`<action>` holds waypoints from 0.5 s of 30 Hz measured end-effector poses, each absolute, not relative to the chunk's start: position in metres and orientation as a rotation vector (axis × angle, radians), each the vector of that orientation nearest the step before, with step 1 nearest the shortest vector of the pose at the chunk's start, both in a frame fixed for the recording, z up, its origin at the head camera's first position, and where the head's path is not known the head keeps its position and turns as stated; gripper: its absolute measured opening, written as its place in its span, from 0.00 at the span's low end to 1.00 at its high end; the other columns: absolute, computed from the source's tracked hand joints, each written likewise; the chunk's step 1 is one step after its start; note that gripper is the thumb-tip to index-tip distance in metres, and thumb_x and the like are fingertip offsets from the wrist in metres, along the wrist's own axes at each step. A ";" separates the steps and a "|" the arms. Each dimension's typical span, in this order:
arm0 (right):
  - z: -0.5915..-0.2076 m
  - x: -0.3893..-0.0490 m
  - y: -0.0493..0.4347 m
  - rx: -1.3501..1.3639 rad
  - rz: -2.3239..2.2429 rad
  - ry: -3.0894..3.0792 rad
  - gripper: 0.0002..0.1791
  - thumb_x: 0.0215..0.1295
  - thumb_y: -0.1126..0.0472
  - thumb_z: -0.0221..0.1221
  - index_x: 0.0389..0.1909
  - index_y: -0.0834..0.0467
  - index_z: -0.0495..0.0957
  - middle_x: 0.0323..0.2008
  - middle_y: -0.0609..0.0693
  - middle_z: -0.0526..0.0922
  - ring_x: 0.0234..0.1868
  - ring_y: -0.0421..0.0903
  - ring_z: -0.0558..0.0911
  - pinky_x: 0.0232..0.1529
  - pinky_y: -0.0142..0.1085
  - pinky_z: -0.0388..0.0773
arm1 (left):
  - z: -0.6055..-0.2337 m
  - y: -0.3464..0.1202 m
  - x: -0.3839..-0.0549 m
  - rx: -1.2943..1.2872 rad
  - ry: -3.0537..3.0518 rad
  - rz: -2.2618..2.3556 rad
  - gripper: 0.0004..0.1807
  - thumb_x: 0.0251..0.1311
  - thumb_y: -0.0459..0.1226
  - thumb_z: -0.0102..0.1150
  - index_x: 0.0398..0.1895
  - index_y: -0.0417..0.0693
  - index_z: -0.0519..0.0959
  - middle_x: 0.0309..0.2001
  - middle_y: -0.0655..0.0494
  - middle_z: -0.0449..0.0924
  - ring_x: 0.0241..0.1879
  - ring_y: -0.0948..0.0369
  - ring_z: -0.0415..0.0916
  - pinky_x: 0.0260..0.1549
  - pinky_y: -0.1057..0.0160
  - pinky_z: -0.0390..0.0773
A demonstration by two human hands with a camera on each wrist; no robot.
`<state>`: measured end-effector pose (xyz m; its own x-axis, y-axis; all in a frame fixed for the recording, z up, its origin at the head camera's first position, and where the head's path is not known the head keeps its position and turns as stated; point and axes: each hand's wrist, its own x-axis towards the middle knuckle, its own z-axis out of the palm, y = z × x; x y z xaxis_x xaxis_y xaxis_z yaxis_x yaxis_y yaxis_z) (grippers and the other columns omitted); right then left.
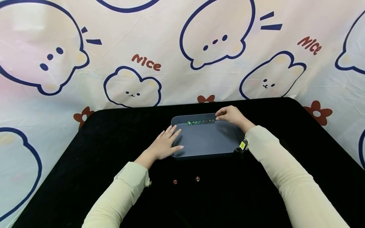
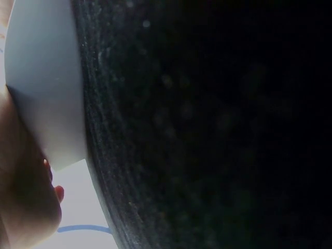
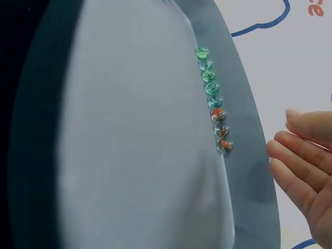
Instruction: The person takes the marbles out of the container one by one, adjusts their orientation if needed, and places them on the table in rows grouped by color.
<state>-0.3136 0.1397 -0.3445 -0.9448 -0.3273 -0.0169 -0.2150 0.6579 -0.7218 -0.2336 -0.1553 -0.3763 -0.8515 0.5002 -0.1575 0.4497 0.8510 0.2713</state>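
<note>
A grey tray lies on the black table, with a row of several glass marbles along the foot of its far wall. In the right wrist view the row runs from green-swirled marbles to orange-red ones. My left hand rests with spread fingers over the tray's left edge; in the left wrist view only part of it shows beside the tray wall. By the far wall, just past the row's right end, is my right hand. Its fingers are loosely bent and hold nothing.
Two reddish marbles lie apart on the black tablecloth in front of the tray. Behind the table hangs a pale curtain with cartoon prints. A watch-like device with a yellow screen sits at the right cuff, over the tray's near right corner.
</note>
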 end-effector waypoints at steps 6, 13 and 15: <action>-0.346 -0.318 0.136 -0.461 -1.126 2.741 0.12 0.56 0.62 0.57 0.40 0.63 0.77 0.38 0.56 0.79 0.39 0.50 0.76 0.38 0.41 0.72 | -0.376 -0.155 -0.234 0.728 2.805 0.333 0.40 0.56 0.61 0.35 0.67 0.53 0.42 0.67 0.54 0.32 0.64 0.59 0.26 0.59 0.54 0.34; -0.344 -0.324 0.133 -0.435 -1.117 2.727 0.12 0.57 0.63 0.56 0.41 0.64 0.77 0.38 0.58 0.79 0.38 0.50 0.76 0.37 0.40 0.72 | -0.376 -0.155 -0.233 0.732 2.807 0.331 0.40 0.56 0.62 0.33 0.67 0.54 0.42 0.67 0.54 0.32 0.64 0.60 0.26 0.59 0.54 0.35; -0.344 -0.326 0.133 -0.428 -1.112 2.718 0.12 0.57 0.64 0.55 0.41 0.64 0.77 0.38 0.57 0.79 0.38 0.50 0.76 0.37 0.39 0.72 | -0.376 -0.155 -0.233 0.734 2.808 0.336 0.40 0.56 0.62 0.34 0.67 0.54 0.42 0.67 0.54 0.32 0.64 0.59 0.26 0.59 0.54 0.35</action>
